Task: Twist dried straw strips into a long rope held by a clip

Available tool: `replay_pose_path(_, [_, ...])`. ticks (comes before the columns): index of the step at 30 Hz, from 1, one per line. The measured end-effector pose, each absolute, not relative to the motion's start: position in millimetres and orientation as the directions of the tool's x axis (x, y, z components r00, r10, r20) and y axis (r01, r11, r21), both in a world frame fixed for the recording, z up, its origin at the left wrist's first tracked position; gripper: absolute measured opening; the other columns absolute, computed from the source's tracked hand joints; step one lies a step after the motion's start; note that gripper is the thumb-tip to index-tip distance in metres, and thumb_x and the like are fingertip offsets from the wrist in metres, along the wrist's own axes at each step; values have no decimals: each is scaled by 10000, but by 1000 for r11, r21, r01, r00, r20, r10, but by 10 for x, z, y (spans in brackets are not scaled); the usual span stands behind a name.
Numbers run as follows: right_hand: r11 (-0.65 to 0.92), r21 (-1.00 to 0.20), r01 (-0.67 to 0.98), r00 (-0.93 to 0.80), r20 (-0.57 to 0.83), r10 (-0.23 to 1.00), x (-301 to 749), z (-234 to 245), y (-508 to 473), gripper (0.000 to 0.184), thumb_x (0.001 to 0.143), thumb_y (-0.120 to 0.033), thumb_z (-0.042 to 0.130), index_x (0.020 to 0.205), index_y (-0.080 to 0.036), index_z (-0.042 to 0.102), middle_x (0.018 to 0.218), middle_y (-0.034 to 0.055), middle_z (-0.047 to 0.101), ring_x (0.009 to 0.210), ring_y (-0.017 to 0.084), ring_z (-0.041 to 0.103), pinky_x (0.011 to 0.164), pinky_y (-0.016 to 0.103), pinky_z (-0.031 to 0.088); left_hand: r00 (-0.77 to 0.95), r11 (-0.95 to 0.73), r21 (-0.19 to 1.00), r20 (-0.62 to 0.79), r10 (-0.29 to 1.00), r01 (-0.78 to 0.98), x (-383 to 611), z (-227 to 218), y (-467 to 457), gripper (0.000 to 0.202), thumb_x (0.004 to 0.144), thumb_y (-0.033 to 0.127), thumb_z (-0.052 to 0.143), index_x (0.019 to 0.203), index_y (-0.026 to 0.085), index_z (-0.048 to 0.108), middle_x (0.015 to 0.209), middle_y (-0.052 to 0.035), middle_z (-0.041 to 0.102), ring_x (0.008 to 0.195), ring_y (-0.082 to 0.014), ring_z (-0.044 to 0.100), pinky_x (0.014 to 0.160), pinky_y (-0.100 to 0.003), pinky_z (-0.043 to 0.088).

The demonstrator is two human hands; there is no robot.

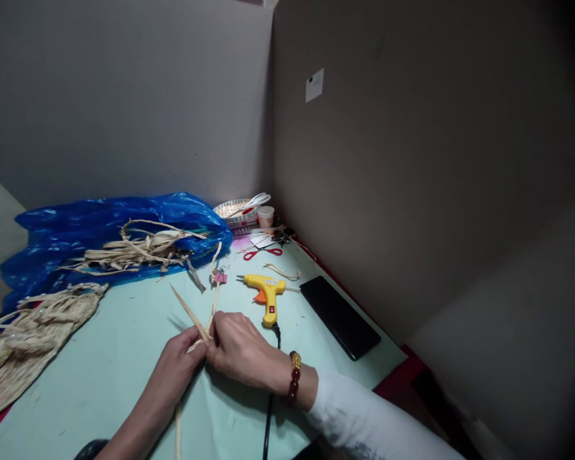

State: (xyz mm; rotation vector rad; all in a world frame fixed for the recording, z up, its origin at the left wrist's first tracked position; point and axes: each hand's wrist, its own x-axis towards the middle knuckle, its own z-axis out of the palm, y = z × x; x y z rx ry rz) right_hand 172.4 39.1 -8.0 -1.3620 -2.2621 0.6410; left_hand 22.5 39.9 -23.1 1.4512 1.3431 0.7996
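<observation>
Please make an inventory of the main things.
fibre strips: count unclear, tan, front centre
clip: one, pink, at strips
glue gun: one, yellow, centre
flat slab: one, black, right
scissors: one, red-handled, behind glue gun
plastic bag: one, blue, back left
fibre bundle: one, tan, at bag
woven piece: one, tan, left
basket: one, whitish, far corner
cup: one, white, beside basket
table: one, pale green, below
left hand: one, bare, at strips
right hand: one, bare, at strips

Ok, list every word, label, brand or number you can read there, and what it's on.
No text is readable.
Yellow glue gun: small pale label, too small to read.
White card on the wall: dark mark in one corner, too small to make out.
</observation>
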Motion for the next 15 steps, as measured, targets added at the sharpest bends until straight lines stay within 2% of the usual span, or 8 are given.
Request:
replay_pose_path(4, [495,-466,733,-461,195,866,1706,-117,379,169,812,-224,451,913,-129,548,827,114,641,676,197,562,547,284,324,180,47,930,-120,976,366,236,-213,419,208,662,270,531,781,159,661,799,-37,698,813,-247,585,774,-304,425])
replay_pose_path(7, [461,-445,768,-410,211,887,1762,-55,443,148,802,-227,466,895,-142,544,813,99,632,657,190,550,551,283,320,185,64,940,-133,974,336,235,-244,431,172,682,313,554,756,177,630,723,-15,653,775,-226,569,758,-294,429])
replay_pose_path(9, [392,-486,782,-313,237,920,1853,24,521,112,780,-182,465,854,-152,544,793,78,626,647,171,539,565,271,326,167,86,936,-151,974,341,232,-268,426,168,694,354,573,683,187,582,600,20,561,644,-181,516,637,-256,412])
replay_pose_path(11, [333,-584,740,-208,272,939,1989,112,611,106,768,-143,449,808,-161,545,755,47,620,654,151,537,593,253,344,142,115,919,-180,973,376,235,-273,413,209,700,372,578,610,192,523,510,58,435,514,-130,398,510,-220,324])
replay_pose_path(13, [292,-673,680,-79,329,941,2168,208,698,93,750,-156,470,793,-162,553,728,30,615,654,141,537,606,241,358,128,135,907,-200,971,399,243,-254,398,233,695,369,578,571,193,489,483,77,359,466,-104,304,462,-208,242])
replay_pose_path(15, [295,-741,604,4,373,928,2391,335,777,84,726,-178,492,769,-159,561,702,18,609,628,133,535,587,229,365,125,133,911,-195,973,389,254,-219,385,244,671,371,589,547,194,475,480,78,347,466,-102,293,457,-208,223])
